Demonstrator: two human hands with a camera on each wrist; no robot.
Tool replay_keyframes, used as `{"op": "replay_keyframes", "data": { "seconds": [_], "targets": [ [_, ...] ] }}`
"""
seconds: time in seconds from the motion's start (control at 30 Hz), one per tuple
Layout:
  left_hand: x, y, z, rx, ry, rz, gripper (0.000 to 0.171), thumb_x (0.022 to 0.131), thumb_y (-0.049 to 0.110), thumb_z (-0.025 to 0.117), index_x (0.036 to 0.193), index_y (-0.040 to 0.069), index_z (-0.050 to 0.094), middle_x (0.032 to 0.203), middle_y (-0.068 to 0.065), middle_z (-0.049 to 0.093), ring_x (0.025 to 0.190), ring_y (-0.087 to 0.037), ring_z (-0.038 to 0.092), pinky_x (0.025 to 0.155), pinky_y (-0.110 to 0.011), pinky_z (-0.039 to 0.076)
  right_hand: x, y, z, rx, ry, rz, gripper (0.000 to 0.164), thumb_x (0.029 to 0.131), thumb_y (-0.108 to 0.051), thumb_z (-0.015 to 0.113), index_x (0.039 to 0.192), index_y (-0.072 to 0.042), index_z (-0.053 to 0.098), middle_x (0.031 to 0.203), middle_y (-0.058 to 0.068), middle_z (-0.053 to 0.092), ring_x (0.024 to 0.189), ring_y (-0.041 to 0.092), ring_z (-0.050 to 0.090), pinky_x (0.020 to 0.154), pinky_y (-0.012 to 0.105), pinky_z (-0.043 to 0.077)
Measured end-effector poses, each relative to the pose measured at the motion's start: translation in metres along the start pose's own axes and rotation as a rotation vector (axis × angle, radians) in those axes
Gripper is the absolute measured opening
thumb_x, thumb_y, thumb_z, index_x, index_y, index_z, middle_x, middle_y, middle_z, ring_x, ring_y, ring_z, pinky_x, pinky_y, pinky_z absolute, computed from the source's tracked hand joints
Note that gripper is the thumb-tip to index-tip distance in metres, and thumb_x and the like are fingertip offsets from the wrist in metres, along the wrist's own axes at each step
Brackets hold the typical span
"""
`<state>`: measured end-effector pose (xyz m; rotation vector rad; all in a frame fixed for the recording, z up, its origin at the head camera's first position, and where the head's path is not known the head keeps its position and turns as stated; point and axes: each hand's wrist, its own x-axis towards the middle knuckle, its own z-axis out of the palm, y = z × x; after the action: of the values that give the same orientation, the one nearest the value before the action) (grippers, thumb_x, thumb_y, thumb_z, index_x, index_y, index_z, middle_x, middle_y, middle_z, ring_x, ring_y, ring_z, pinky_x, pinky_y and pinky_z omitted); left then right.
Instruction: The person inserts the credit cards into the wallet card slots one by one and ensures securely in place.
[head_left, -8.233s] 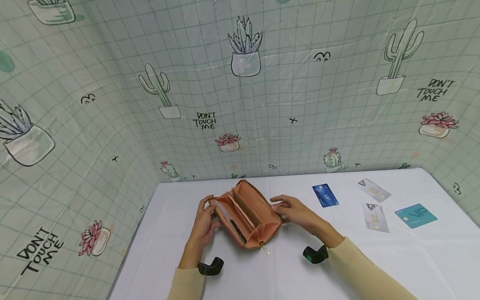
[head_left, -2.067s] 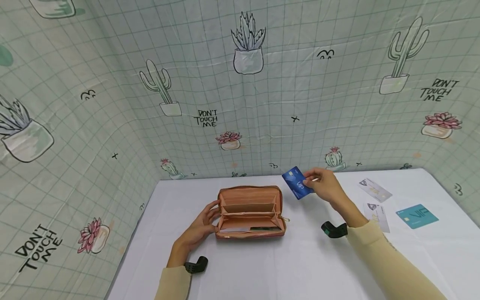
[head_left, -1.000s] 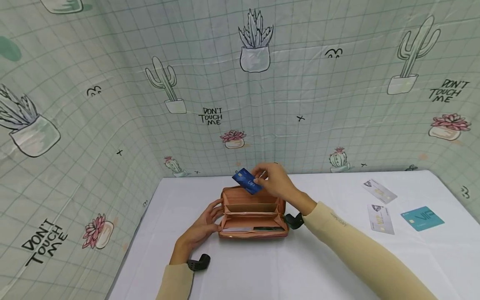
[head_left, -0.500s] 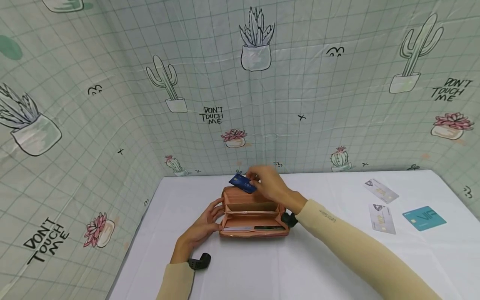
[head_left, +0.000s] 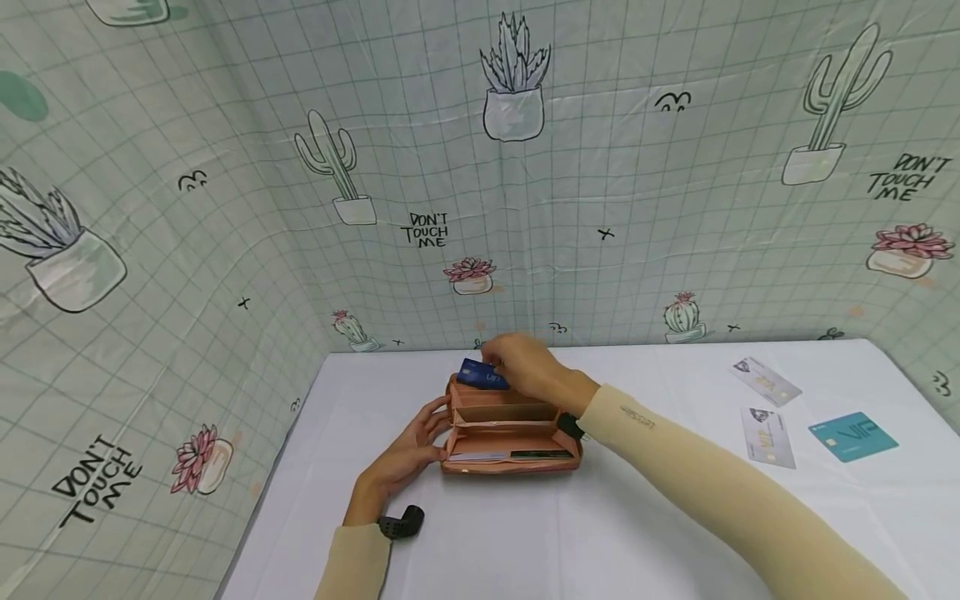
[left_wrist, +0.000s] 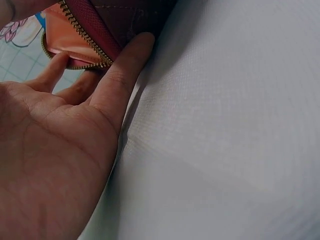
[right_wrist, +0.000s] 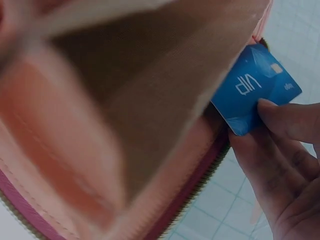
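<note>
A salmon-pink zip wallet [head_left: 510, 442] lies unzipped and spread on the white table, its pockets facing up. In its front compartment a white card or paper [head_left: 476, 457] and a dark one [head_left: 540, 455] show their edges. My left hand [head_left: 405, 450] holds the wallet's left end, thumb low at the front and fingers along the side. At the back panel my right hand [head_left: 528, 367] pinches a blue VIP card [head_left: 480, 375] between thumb and fingers. In the right wrist view that blue card [right_wrist: 255, 90] has its lower edge behind the wallet's divider; how deep it sits is hidden.
To the right on the white table [head_left: 660, 533] lie two silver VIP cards, one farther back [head_left: 767, 381] and one nearer [head_left: 768, 437], beside a teal VIP card [head_left: 853, 437]. A cactus-print cloth [head_left: 585, 192] hangs behind and along the left.
My right hand has lifted the blue card from the table, brought it left over the wallet and lowered it to the back panel. The wallet has turned squarer since the earliest frame.
</note>
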<state>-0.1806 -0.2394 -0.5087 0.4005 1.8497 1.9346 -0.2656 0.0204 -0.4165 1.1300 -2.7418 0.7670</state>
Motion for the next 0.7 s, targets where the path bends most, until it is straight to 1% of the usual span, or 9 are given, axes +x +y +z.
{"op": "replay_keyframes", "data": {
  "seconds": [0.1, 0.2, 0.3, 0.43, 0.6, 0.7],
  "targets": [
    [0.001, 0.000, 0.001, 0.000, 0.000, 0.003, 0.099, 0.087, -0.005, 0.068, 0.168, 0.003, 0.011, 0.167, -0.026, 0.027, 0.153, -0.032, 0.028, 0.104, -0.026, 0.046, 0.003, -0.002, 0.000, -0.040, -0.034, -0.014, 0.013, 0.095, 0.005, 0.072, 0.093, -0.007, 0.075, 0.096, 0.008, 0.076, 0.091, 0.023, 0.072, 0.081, 0.041, 0.060],
    [0.001, -0.001, 0.001, 0.002, -0.002, 0.001, 0.099, 0.087, -0.006, 0.068, 0.168, 0.003, 0.011, 0.167, -0.026, 0.027, 0.154, -0.032, 0.027, 0.106, -0.025, 0.045, 0.006, -0.004, 0.000, -0.084, -0.063, -0.032, 0.014, 0.097, 0.004, 0.071, 0.090, -0.008, 0.075, 0.092, 0.007, 0.076, 0.085, 0.021, 0.070, 0.076, 0.040, 0.059],
    [0.002, -0.002, 0.001, 0.006, -0.005, -0.005, 0.098, 0.088, -0.005, 0.068, 0.168, 0.003, 0.011, 0.166, -0.024, 0.028, 0.153, -0.028, 0.029, 0.108, -0.025, 0.043, 0.008, -0.006, 0.002, -0.114, -0.086, -0.044, 0.014, 0.097, 0.003, 0.071, 0.089, -0.008, 0.075, 0.091, 0.006, 0.075, 0.083, 0.020, 0.069, 0.074, 0.038, 0.058],
    [0.002, -0.003, 0.001, 0.006, -0.007, -0.016, 0.098, 0.088, -0.005, 0.067, 0.168, 0.004, 0.011, 0.166, -0.022, 0.029, 0.152, -0.026, 0.030, 0.109, -0.026, 0.043, 0.010, -0.008, 0.003, -0.122, -0.111, -0.051, 0.011, 0.097, 0.002, 0.072, 0.093, -0.008, 0.076, 0.094, 0.007, 0.076, 0.086, 0.020, 0.071, 0.076, 0.039, 0.060],
    [0.001, -0.002, 0.000, 0.009, -0.003, -0.025, 0.100, 0.088, -0.005, 0.068, 0.168, 0.004, 0.009, 0.168, -0.024, 0.026, 0.156, -0.033, 0.025, 0.110, -0.024, 0.041, 0.012, -0.009, 0.002, -0.120, -0.140, -0.062, 0.010, 0.098, 0.001, 0.072, 0.100, -0.006, 0.078, 0.099, 0.008, 0.077, 0.092, 0.023, 0.073, 0.081, 0.040, 0.061],
    [0.000, -0.001, 0.000, 0.019, 0.006, -0.034, 0.101, 0.088, -0.005, 0.068, 0.169, 0.005, 0.008, 0.169, -0.024, 0.024, 0.157, -0.034, 0.022, 0.110, -0.021, 0.040, 0.013, -0.008, 0.002, -0.111, -0.163, -0.061, 0.011, 0.098, 0.001, 0.071, 0.103, -0.006, 0.079, 0.102, 0.009, 0.078, 0.095, 0.023, 0.073, 0.083, 0.040, 0.061]
  ]
}}
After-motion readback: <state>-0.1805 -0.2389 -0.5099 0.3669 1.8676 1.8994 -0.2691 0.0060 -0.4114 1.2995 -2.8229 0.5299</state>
